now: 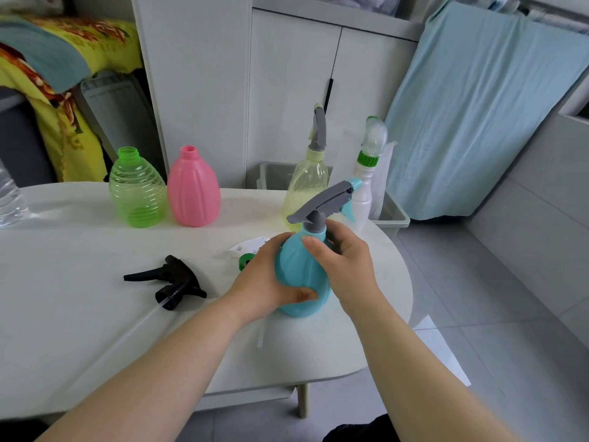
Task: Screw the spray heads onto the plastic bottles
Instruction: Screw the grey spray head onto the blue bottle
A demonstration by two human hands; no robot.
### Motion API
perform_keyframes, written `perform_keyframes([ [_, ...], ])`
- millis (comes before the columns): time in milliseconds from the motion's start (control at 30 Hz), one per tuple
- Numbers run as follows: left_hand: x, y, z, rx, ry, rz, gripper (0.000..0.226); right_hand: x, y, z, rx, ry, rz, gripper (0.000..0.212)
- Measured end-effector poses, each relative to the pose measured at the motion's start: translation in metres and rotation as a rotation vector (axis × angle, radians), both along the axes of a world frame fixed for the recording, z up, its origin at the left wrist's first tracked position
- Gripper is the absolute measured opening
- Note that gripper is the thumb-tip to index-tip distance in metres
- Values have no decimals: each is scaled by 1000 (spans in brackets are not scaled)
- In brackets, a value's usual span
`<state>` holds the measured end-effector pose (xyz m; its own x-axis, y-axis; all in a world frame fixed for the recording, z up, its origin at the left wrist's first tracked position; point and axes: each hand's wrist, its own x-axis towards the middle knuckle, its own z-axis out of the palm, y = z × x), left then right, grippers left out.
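White tabletop (95,330) with a rounded right end, standing on a grey tiled floor (497,298). Above its near right part both hands hold the blue bottle (296,269): the left hand (267,282) wraps the lower body from the left, thumb laid across the front near the base; the right hand (347,266) curls round the shoulder from the right, thumb across the front just below the neck. The grey spray head (322,204) sits on the bottle's neck, its nozzle pointing up and to the right. Whether the base touches the tabletop cannot be told. A black spray head (173,282) lies on its side to the left of the hands, well apart from them; a white-and-green spray head (247,252) lies just behind the left hand, partly hidden. Along the far edge stand a green bottle (137,189) and a pink bottle (193,189), side by side and both with open necks; to the right, beyond the hands, stand a yellow bottle (306,186) with a grey head and a white bottle (363,196) with a green collar. Behind the tabletop are a grey bin (393,216), white cupboard doors (293,90) and a hanging pale-blue cloth (478,122); a yellow patterned cloth (63,74) is draped at far left.
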<state>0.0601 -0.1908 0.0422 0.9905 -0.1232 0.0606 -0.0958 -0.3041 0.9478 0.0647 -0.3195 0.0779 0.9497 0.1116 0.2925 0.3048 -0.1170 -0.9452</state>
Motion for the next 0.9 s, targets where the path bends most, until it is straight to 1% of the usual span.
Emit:
perform_keyframes([
  [100, -1, -1, -1, 8, -17, 21, 81, 0, 7, -2, -30, -26, -125, 18],
  [167, -1, -4, 0, 21, -39, 38, 75, 1, 11, -1, -60, -30, -179, 20],
  [233, -1, -8, 2, 52, -62, 63, 73, 3, 15, 3, -105, 16, -178, 21],
  [333, -4, -8, 3, 54, -55, 39, 81, 8, 16, 14, -196, 78, -162, 18],
  [367, -6, -5, 4, 44, -42, 13, 87, 9, 13, 19, -170, 84, -149, 17],
  [400, -8, -1, 5, 39, -34, -13, 94, 9, 9, 25, -99, 98, -109, 19],
  [467, -11, 9, 13, 6, -22, -55, 104, 9, -6, 38, 83, 127, 49, 32],
  [500, -13, 14, 18, -36, -5, -75, 106, 9, -13, 45, 172, 136, 144, 33],
  [567, -16, 22, 26, -152, 40, -156, 103, 9, -24, 58, 298, 144, 301, 26],
  [633, -23, 25, 32, -298, 83, -295, 107, 8, -26, 67, 325, 135, 373, 23],
  [667, -27, 24, 33, -374, 102, -334, 109, 6, -24, 70, 329, 133, 389, 24],
  [733, -31, 21, 33, -480, 103, -312, 109, 4, -18, 75, 331, 137, 385, 24],
  [800, -33, 17, 32, -493, 37, -217, 105, 1, -12, 77, 328, 147, 312, 22],
  [900, -36, 9, 30, -451, -102, -21, 87, -1, -6, 72, 325, 141, 117, 16],
])
